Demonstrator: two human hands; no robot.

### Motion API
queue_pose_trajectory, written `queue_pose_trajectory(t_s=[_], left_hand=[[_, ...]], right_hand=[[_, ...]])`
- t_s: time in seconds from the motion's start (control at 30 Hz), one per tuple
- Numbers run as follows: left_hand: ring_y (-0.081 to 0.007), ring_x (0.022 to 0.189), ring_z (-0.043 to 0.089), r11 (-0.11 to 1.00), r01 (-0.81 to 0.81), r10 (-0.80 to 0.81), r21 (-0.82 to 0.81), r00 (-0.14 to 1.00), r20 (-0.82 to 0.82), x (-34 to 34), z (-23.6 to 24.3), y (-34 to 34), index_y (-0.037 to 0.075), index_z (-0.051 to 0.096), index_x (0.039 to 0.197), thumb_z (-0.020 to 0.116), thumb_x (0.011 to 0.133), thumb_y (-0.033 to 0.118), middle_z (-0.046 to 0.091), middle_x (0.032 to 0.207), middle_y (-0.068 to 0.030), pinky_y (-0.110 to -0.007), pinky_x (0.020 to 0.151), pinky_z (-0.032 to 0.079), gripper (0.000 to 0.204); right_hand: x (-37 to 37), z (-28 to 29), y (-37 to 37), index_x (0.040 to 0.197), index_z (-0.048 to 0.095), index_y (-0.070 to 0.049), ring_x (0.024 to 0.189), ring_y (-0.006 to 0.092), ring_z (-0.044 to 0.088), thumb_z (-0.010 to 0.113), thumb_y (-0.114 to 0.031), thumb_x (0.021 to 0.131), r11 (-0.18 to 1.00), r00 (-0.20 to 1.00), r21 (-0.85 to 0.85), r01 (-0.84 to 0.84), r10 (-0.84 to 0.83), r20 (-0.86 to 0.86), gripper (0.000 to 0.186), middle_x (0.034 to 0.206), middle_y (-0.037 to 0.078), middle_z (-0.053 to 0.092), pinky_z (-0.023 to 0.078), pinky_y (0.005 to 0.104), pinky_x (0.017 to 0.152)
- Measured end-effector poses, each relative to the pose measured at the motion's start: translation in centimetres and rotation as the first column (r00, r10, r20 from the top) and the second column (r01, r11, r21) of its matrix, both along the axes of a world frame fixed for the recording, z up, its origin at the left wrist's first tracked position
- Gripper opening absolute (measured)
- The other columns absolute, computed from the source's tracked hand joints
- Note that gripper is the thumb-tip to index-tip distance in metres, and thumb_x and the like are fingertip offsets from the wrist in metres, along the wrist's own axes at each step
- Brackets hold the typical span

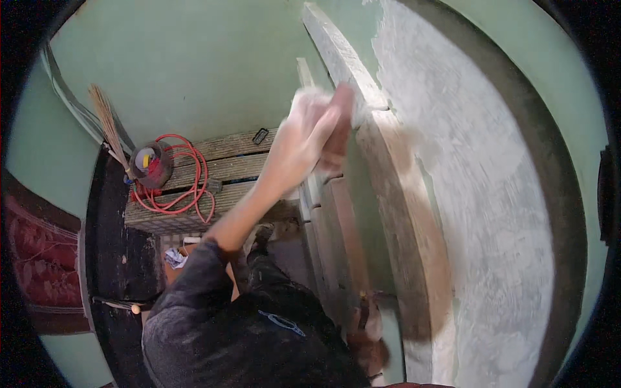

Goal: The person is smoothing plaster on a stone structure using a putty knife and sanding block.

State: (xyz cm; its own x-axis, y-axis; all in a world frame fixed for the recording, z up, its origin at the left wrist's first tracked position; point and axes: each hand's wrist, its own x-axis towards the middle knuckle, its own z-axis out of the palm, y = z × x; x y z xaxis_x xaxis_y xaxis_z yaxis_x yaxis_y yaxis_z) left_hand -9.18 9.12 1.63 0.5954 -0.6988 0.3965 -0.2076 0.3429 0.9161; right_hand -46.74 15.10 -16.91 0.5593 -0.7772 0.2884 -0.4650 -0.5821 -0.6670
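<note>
Raised at the middle of the view, my left hand [304,145] is smeared by motion. Its fingers close round a reddish-brown and whitish flat piece [337,132] whose kind I cannot make out. The hand is beside the upper part of a long, dusty wooden beam [404,220] that runs along the wall. My right hand [367,336] is low in the view, just left of that beam's lower end. Its fingers are bent round a thin, dark thing with a yellowish tip [363,299], too blurred to name.
Right of the beam, a grey-white plastered surface [491,213] covers the wall. A slatted wooden platform [226,158] stands at the back left. On it are a bucket [152,165] with tools, a coiled red hose or cable [206,171] and a bristle broom [108,123].
</note>
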Motion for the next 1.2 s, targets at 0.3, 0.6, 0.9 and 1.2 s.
queue_pose_trajectory(t_s=[0.3,0.6,0.9,1.2], left_hand=[[-0.0419,0.07,0.072,0.847,-0.41,0.523,-0.338,0.758,0.389,-2.0,5.3,-12.0,-0.001,0.06,0.119,0.06,0.097,0.021,0.07,0.073,-0.0236,-0.052,0.07,0.057,0.031],[-0.0431,0.074,0.072,0.852,-0.466,0.517,-0.238,0.818,0.25,10.7,8.2,-20.0,-0.004,0.066,0.108,0.054,0.098,0.017,0.069,0.077,-0.0272,-0.049,0.068,0.056,0.026],[-0.0474,0.094,0.069,0.795,-0.453,0.561,-0.403,0.802,0.205,4.3,5.9,-16.5,-0.003,0.069,0.106,0.058,0.096,0.016,0.07,0.097,-0.0297,-0.048,0.081,0.054,0.024],[-0.0432,0.081,0.073,0.8,-0.531,0.599,-0.279,0.73,0.329,10.9,4.8,-20.1,-0.005,0.065,0.103,0.056,0.097,0.015,0.071,0.083,-0.0284,-0.05,0.069,0.056,0.022]], right_hand=[[-3.7,-5.0,0.5,0.131,0.063,0.001,0.09,0.0402,0.071,0.067,-0.028,0.096,0.877,0.954,-0.477,-0.059,-0.092,-0.287,0.046,0.107,0.024,0.07,0.058,0.047,0.074],[-4.6,-7.4,0.5,0.14,0.057,0.0,0.098,0.039,0.071,0.063,-0.035,0.099,0.961,0.864,-0.231,0.15,-0.241,-0.443,0.054,0.115,0.024,0.07,0.058,0.0454,0.075],[-0.7,-7.2,-0.4,0.146,0.056,-0.008,0.091,0.0389,0.07,0.061,-0.036,0.099,0.969,0.973,-0.163,0.186,-0.158,0.17,0.054,0.105,0.021,0.071,0.056,0.0492,0.077],[-2.0,-2.6,1.6,0.147,0.056,-0.01,0.093,0.0388,0.07,0.058,-0.035,0.102,0.983,0.856,-0.14,0.118,-0.173,-0.488,0.052,0.104,0.019,0.071,0.056,0.0486,0.081]])
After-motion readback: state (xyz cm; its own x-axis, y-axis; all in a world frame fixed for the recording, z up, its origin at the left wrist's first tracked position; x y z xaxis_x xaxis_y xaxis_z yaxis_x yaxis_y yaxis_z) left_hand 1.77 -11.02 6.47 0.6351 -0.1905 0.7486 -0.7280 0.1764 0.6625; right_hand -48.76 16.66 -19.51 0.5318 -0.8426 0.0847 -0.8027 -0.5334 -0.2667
